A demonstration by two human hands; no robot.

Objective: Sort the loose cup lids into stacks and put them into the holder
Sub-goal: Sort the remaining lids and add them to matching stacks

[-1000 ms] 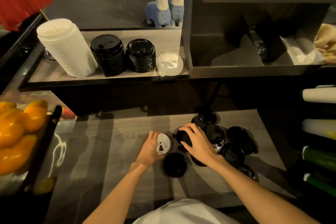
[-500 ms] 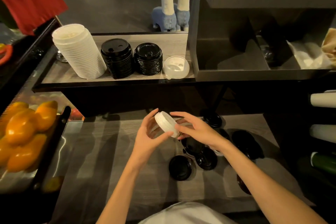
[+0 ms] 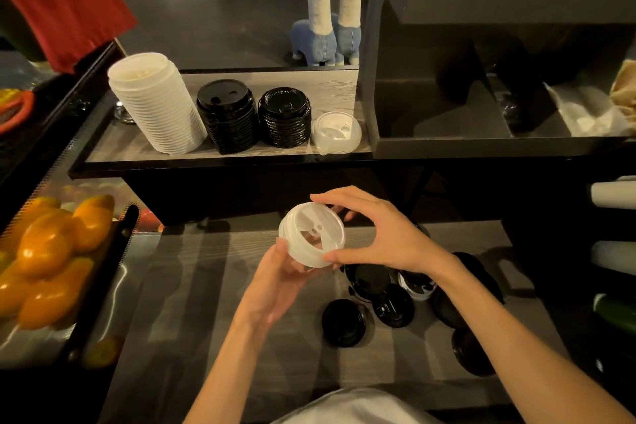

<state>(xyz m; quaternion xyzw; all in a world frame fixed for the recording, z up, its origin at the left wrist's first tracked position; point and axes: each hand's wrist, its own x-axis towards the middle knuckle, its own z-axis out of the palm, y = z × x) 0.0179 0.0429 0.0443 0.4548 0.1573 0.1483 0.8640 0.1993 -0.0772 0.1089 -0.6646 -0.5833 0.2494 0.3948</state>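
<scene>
Both hands hold a small stack of translucent white lids [image 3: 311,234] above the wooden counter [image 3: 192,292]. My left hand [image 3: 278,280] supports the stack from below, fingers curled round its underside. My right hand [image 3: 375,234] grips its rim from the right with thumb and fingers. Several loose black lids [image 3: 344,322] lie on the counter under my right wrist. On the raised shelf [image 3: 220,156] stand a tall white lid stack [image 3: 155,103], two black lid stacks [image 3: 227,117] [image 3: 285,117] and a clear lid [image 3: 337,132].
A tray of oranges [image 3: 51,251] sits at the left edge. A dark holder unit [image 3: 481,144] with compartments stands at the back right. Rolled cup sleeves [image 3: 616,192] stick out at the right. Two toy llamas [image 3: 327,3] stand behind the shelf.
My left hand lifted the white lid off the counter, my right hand left the black lids and joined it. The white lids now sit higher and face up toward me.
</scene>
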